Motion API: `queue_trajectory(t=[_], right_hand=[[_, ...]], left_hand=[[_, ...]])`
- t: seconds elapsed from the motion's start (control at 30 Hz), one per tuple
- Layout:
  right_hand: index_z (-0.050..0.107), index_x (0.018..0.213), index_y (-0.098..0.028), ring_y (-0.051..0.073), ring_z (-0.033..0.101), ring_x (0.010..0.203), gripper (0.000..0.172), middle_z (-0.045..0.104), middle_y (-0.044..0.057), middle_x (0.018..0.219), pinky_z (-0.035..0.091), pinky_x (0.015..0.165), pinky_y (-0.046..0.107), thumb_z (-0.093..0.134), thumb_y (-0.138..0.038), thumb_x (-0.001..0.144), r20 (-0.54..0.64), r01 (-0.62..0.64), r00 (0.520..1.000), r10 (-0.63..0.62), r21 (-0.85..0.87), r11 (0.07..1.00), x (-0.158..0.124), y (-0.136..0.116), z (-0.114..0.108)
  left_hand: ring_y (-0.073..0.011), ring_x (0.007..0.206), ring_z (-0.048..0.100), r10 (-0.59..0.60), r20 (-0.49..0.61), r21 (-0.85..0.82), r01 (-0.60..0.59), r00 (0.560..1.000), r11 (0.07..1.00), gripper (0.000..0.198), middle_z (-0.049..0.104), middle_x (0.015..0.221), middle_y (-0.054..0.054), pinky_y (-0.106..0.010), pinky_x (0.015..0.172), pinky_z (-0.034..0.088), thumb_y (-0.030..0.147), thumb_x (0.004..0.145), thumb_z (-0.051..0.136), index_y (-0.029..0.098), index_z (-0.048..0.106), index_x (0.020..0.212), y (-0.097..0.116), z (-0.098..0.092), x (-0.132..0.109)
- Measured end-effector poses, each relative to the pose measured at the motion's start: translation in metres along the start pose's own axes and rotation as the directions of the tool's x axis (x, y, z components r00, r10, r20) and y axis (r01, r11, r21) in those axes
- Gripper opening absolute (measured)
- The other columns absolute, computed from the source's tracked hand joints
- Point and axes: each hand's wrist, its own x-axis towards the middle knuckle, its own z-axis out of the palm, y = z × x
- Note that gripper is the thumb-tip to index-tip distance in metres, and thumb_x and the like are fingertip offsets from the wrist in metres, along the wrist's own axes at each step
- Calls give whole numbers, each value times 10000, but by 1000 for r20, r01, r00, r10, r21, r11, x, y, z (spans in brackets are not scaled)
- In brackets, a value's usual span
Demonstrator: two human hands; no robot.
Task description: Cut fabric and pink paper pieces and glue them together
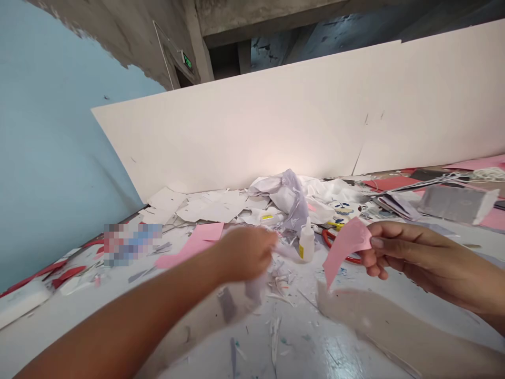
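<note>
My right hand [410,250] pinches a piece of pink paper [345,247] between thumb and fingers, above the white table [315,337]. The paper is bent and has small marks near its held edge. My left hand [248,252] is smeared by motion, its fingers curled together; whatever may be in them is hidden. Just beyond its fingertips stands a small white glue bottle [306,242] with a yellow label and a pointed nozzle. Red-handled scissors [327,239] lie partly behind the pink paper.
Paper scraps [282,279] litter the table. Behind lie a pink sheet [197,242], white card pieces [213,205], crumpled pale cloth or plastic [290,197] and a second bottle [270,217]. A white board [252,131] closes off the back. Red sheets [389,182] and cord [489,175] lie right.
</note>
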Motion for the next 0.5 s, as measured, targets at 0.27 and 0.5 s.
queue_trajectory(t=[0.27,0.5], right_hand=[[610,650,-189,141,530,562,219,607,32,634,412,535,255,599,-402,700,23,-24,999,25,-37,999,4,4,1],[581,636,-167,123,553,545,187,620,23,631,410,508,229,574,-333,724,280,-59,956,92,-127,990,13,-7,37]], left_hand=[[-188,571,547,203,171,283,-246,964,927,302,594,769,-58,-275,427,342,225,776,358,215,481,1051,8,62,3],[-239,724,586,-47,172,378,-21,984,925,367,608,867,-117,-319,574,417,137,734,395,189,496,1084,-82,58,37]])
